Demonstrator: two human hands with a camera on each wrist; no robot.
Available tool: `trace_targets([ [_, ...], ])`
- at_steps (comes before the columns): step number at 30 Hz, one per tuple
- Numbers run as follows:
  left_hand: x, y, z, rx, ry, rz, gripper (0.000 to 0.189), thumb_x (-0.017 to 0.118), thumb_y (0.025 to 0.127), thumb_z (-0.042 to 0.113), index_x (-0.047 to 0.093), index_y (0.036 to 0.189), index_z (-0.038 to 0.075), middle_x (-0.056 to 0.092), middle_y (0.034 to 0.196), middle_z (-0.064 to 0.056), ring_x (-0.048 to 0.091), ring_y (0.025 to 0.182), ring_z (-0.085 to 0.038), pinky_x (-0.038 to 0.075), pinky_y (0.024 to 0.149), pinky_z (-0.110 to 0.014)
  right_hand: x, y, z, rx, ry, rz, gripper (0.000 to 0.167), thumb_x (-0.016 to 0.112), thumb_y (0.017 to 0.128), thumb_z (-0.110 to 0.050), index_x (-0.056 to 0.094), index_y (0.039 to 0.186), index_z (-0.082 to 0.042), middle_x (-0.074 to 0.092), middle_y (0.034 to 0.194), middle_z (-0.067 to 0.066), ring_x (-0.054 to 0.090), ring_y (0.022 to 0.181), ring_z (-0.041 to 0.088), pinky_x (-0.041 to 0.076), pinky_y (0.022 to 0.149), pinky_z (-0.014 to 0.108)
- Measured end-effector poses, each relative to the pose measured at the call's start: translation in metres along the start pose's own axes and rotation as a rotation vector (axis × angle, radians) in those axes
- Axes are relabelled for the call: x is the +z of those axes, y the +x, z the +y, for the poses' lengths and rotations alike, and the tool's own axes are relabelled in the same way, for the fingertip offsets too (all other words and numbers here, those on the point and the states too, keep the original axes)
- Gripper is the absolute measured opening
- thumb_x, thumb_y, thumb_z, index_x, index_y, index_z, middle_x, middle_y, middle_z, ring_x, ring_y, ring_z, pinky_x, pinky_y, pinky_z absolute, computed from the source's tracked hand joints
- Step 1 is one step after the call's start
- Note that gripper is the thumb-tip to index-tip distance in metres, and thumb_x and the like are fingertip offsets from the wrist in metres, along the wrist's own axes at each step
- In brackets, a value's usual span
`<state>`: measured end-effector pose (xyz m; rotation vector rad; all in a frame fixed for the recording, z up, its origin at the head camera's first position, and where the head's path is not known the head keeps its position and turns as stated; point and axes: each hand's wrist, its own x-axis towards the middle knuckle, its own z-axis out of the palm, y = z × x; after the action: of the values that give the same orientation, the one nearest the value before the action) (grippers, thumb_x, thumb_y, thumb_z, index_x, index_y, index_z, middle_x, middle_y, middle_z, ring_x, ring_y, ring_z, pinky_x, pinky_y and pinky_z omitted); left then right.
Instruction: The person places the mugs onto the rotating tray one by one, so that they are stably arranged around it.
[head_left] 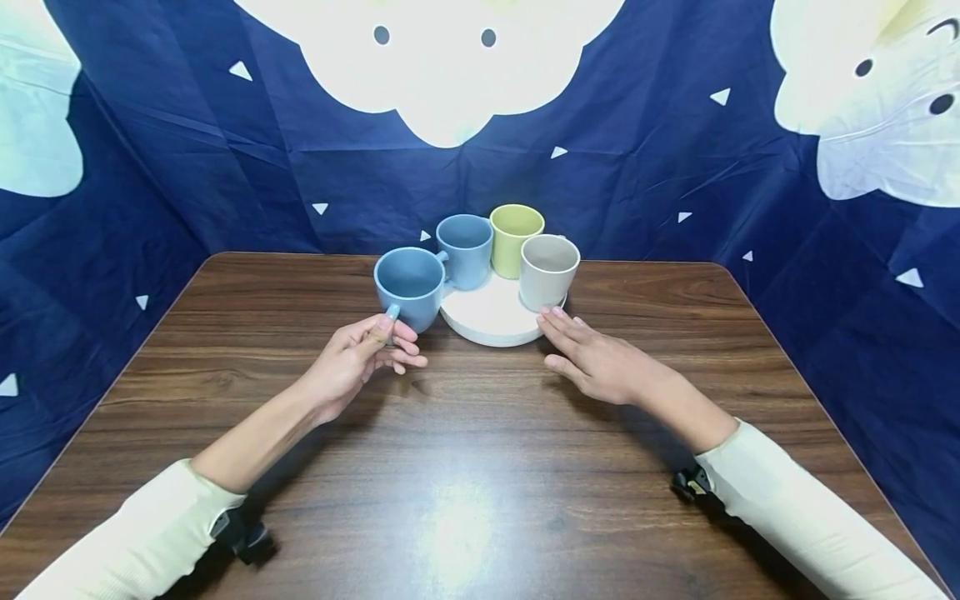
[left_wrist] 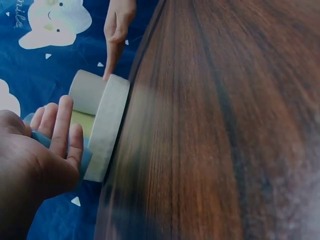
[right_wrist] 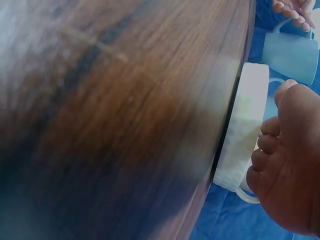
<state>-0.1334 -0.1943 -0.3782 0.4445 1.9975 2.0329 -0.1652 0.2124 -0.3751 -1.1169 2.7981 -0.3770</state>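
Note:
My left hand (head_left: 371, 358) pinches the handle of a blue mug (head_left: 411, 287) between thumb and fingers, with its other fingers spread. The mug is upright at the left edge of a white round tray (head_left: 491, 321), raised off the table in the right wrist view. On the tray stand a second blue mug (head_left: 465, 250), a green mug (head_left: 510, 250) and a light grey mug (head_left: 547, 279). My right hand (head_left: 607, 367) has its fingers straight, fingertips at the tray's right rim just below the grey mug. In the left wrist view my left hand (left_wrist: 40, 155) hides most of the blue mugs.
The brown wooden table (head_left: 480, 433) reaches toward me from the tray. Close behind the mugs, a dark blue cloth (head_left: 637, 192) with white clouds and triangles hangs at the table's far edge. Black wrist cameras sit under both sleeves.

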Motion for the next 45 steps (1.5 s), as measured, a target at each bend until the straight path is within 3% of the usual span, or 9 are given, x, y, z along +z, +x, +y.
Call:
trace_targets([
  [6, 0.005, 0.002, 0.001, -0.003, 0.003, -0.012, 0.041, 0.041, 0.124, 0.04, 0.07, 0.12, 0.01, 0.087, 0.109, 0.001, 0.084, 0.112, -0.011, 0.062, 0.089, -0.028, -0.001, -0.001, 0.0, 0.005, 0.002, -0.003, 0.068, 0.05, 0.122, -0.034, 0.028, 0.177, 0.0, 0.022, 0.187, 0.024, 0.022, 0.176, 0.04, 0.025, 0.142, 0.063],
  [13, 0.011, 0.005, 0.003, 0.005, 0.018, -0.009, 0.049, 0.041, 0.124, 0.038, 0.068, 0.125, -0.003, 0.088, 0.11, 0.002, 0.084, 0.112, -0.01, 0.062, 0.089, -0.03, 0.0, -0.001, 0.001, 0.01, 0.005, -0.006, 0.068, 0.049, 0.123, -0.034, 0.027, 0.178, 0.0, 0.021, 0.187, 0.024, 0.021, 0.176, 0.04, 0.025, 0.142, 0.064],
  [18, 0.015, 0.007, 0.004, -0.003, 0.015, -0.001, 0.043, 0.042, 0.124, 0.035, 0.07, 0.123, 0.003, 0.088, 0.11, 0.001, 0.084, 0.112, -0.011, 0.063, 0.09, -0.029, 0.001, 0.0, 0.001, 0.008, 0.005, -0.008, 0.068, 0.048, 0.123, -0.034, 0.027, 0.177, 0.001, 0.021, 0.187, 0.024, 0.021, 0.176, 0.041, 0.025, 0.142, 0.063],
  [26, 0.021, 0.01, 0.006, -0.008, 0.007, 0.006, 0.042, 0.042, 0.125, 0.033, 0.069, 0.126, 0.0, 0.088, 0.111, 0.001, 0.084, 0.112, -0.012, 0.064, 0.092, -0.032, 0.001, -0.001, 0.0, 0.013, 0.01, -0.015, 0.069, 0.048, 0.123, -0.036, 0.027, 0.177, 0.0, 0.02, 0.187, 0.024, 0.021, 0.176, 0.039, 0.024, 0.143, 0.061],
  [31, 0.026, 0.013, 0.007, -0.007, 0.015, -0.008, 0.048, 0.042, 0.124, 0.035, 0.067, 0.13, -0.006, 0.087, 0.113, 0.001, 0.084, 0.113, -0.012, 0.063, 0.093, -0.031, -0.001, -0.001, -0.001, 0.014, 0.01, -0.016, 0.069, 0.049, 0.123, -0.036, 0.027, 0.177, 0.001, 0.021, 0.187, 0.024, 0.02, 0.177, 0.039, 0.025, 0.143, 0.061],
  [37, 0.032, 0.017, 0.009, -0.001, 0.002, -0.021, 0.048, 0.042, 0.124, 0.037, 0.068, 0.13, -0.003, 0.087, 0.113, 0.001, 0.084, 0.113, -0.012, 0.063, 0.092, -0.03, -0.001, 0.0, -0.001, 0.015, 0.017, -0.022, 0.069, 0.048, 0.123, -0.036, 0.027, 0.177, 0.001, 0.02, 0.187, 0.024, 0.02, 0.176, 0.039, 0.024, 0.143, 0.061],
  [45, 0.04, 0.025, 0.011, 0.006, -0.016, -0.048, 0.053, 0.041, 0.124, 0.036, 0.065, 0.132, -0.01, 0.087, 0.115, -0.002, 0.084, 0.115, -0.013, 0.064, 0.092, -0.03, 0.0, 0.0, -0.001, 0.017, 0.01, -0.014, 0.068, 0.048, 0.123, -0.036, 0.028, 0.177, 0.001, 0.021, 0.187, 0.024, 0.021, 0.176, 0.039, 0.025, 0.142, 0.062],
])
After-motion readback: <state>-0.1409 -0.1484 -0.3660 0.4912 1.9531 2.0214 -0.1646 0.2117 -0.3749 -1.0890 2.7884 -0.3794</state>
